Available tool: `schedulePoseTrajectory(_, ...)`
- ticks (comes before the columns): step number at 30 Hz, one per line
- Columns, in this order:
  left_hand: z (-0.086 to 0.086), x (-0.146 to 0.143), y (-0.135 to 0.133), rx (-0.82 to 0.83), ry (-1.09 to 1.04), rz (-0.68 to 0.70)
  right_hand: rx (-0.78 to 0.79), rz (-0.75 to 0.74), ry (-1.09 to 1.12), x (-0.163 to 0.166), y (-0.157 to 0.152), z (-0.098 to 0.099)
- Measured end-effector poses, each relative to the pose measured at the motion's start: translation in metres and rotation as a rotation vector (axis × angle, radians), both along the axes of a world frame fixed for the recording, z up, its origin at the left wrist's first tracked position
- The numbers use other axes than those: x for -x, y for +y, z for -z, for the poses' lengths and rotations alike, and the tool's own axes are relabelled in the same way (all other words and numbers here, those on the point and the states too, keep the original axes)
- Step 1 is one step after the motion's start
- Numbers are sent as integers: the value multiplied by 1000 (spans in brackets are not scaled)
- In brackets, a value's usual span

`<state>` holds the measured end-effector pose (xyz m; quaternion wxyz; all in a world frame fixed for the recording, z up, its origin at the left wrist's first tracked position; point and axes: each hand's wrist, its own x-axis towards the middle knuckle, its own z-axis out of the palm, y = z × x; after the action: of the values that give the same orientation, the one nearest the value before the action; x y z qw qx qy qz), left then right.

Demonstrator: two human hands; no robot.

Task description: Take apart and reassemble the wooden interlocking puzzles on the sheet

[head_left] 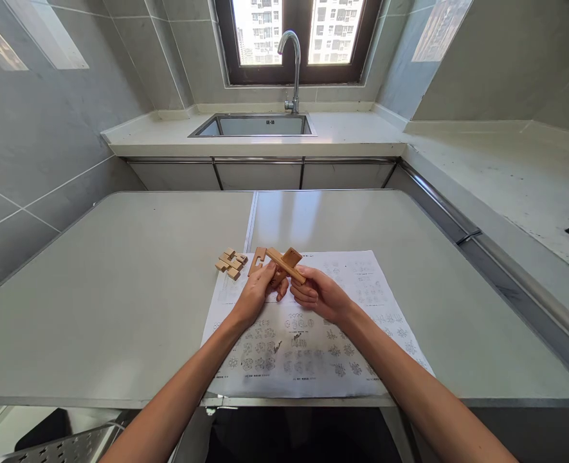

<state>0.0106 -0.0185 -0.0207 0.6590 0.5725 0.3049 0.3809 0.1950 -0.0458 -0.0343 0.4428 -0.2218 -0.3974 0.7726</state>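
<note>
Location: above the middle of a white table (120,289), over the far edge of a printed sheet (313,347) that lies flat on it.
Left hand (258,292): fingers closed on the wooden pieces (284,262) from the near left side; the thumb lies along the lower edge.
Right hand (317,294): fingers curled together and pinched on the right end of the long flat bar of the same wooden pieces.
Held item: several notched wooden pieces crossed together, raised just above the sheet, between both hands. How the notches meet cannot be told from this view.
Handling, judged: light and stiff; bare smooth wood, so a loose pinch may slip. The notched sections look thin and could snap if twisted. Hold is best taken on the broad flat faces near the ends, clear of the notches.
Spare parts: a small pile of blocks (231,262) rests on the table just beside the sheet's far left corner, near the left hand but apart from it.
Sheet: rows of small diagrams, too fine to read.
Background: a sink (255,125) with a tap (291,64) under a window, well apart from the hands.
</note>
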Motion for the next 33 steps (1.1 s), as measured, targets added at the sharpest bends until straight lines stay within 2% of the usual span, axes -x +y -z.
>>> schedulePoseTrajectory(4, 4, 1, 2, 97, -56, 41, 0, -12, -15, 0, 1, 2)
schedulePoseTrajectory(9, 0, -1, 0, 145, -104, 37, 19, -5, -3, 0, 2, 5)
schedulePoseTrajectory(15, -1, 0, -1, 123, -75, 36, 26, 20, -25, 0, 1, 4)
schedulePoseTrajectory(33, 3, -1, -1, 43, -36, 31, 109, 47, 146, 2, -1, -2)
